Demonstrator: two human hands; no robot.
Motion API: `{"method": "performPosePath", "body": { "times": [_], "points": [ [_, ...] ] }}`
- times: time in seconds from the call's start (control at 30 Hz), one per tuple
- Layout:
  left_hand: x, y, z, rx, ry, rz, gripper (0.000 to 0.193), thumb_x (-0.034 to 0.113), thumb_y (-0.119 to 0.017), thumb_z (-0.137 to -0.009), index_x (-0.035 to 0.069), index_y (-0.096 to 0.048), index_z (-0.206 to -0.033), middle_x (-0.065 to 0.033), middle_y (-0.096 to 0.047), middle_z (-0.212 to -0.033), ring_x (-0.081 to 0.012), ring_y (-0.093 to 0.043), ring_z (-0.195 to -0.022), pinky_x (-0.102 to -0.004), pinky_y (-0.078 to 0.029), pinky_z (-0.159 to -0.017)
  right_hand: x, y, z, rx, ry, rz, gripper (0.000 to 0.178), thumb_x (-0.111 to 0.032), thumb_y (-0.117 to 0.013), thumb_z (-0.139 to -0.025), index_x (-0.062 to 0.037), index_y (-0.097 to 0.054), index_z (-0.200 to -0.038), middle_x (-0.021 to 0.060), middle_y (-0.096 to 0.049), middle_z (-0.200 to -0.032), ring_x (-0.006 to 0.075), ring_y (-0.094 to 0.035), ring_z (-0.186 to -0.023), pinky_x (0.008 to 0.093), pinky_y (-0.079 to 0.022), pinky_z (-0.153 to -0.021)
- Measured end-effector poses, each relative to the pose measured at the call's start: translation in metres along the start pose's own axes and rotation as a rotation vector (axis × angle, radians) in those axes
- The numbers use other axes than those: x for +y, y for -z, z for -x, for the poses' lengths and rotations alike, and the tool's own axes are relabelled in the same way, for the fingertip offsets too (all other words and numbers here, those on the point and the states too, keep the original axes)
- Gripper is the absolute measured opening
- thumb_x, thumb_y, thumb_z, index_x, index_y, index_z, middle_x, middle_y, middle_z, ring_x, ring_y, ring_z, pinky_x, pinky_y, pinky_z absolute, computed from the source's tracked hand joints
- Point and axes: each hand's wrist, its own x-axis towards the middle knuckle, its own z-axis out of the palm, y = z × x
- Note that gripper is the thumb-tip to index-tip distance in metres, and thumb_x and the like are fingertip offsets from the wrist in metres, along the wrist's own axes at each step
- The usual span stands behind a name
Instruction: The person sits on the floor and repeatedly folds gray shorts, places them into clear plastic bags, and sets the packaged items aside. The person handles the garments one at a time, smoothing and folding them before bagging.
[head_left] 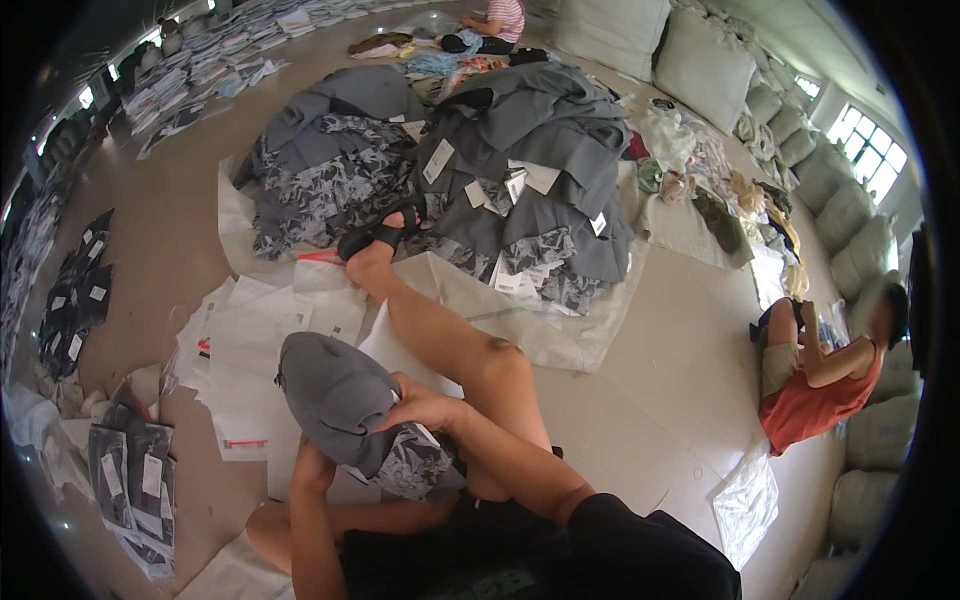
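Note:
Above my lap I hold a bundled grey garment (335, 395) with a grey-and-white floral part (415, 462) hanging at its lower right. My right hand (422, 405) grips its right side, thumb and fingers closed on the cloth. Under the lower left side is my left hand (316, 466); the cloth covers most of its fingers. Flat clear plastic bags (245, 345) with red strips lie beside and beneath the garment. Beyond my outstretched foot rise two heaps of similar garments, a left heap (335, 150) and a right heap (540, 130), with white tags showing on them.
Bagged dark garments (135, 480) lie on the floor at left. A pale sheet (560, 340) spreads under the heaps. One person in red (820, 390) sits at right, another in a striped top (503, 22) at the far side. Large stuffed sacks (705, 70) line the right wall.

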Motion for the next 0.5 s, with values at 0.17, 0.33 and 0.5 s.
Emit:
{"method": "performPosePath", "body": {
  "times": [0.17,0.33,0.5],
  "points": [
    [0.0,-0.016,0.01,0.043,0.189,-0.215,0.06,0.035,-0.064,-0.104,0.005,-0.049,-0.153,-0.0064,-0.061,-0.146,-0.0215,-0.061,-0.13,-0.0397,-0.05,-0.107,0.011,0.01,0.007,0.165,-0.038,0.027,0.069,-0.009,-0.092,-0.078,0.0064,-0.057,-0.136,0.0112,-0.07,-0.124,0.0162,-0.067,-0.114,0.0299,-0.052,-0.099],
    [-0.005,-0.001,0.022,-0.08,0.287,-0.258,0.055,0.029,-0.06,-0.105,0.004,-0.05,-0.152,-0.0062,-0.062,-0.145,-0.0208,-0.062,-0.128,-0.0375,-0.05,-0.106,-0.017,-0.005,0.01,0.1,0.039,-0.045,0.054,-0.003,-0.088,-0.079,0.0037,-0.066,-0.128,0.0075,-0.074,-0.118,0.015,-0.068,-0.11,0.0297,-0.053,-0.099],
    [-0.03,0.039,0.036,-0.36,0.249,-0.518,0.042,0.01,-0.064,-0.099,0.002,-0.06,-0.14,-0.0072,-0.069,-0.13,-0.0223,-0.068,-0.113,-0.0367,-0.05,-0.103,-0.025,0.001,0.017,0.168,0.125,-0.047,0.048,-0.002,-0.086,-0.081,0.0026,-0.069,-0.126,0.0057,-0.075,-0.115,0.0143,-0.069,-0.108,0.0303,-0.053,-0.098]
  ]
}}
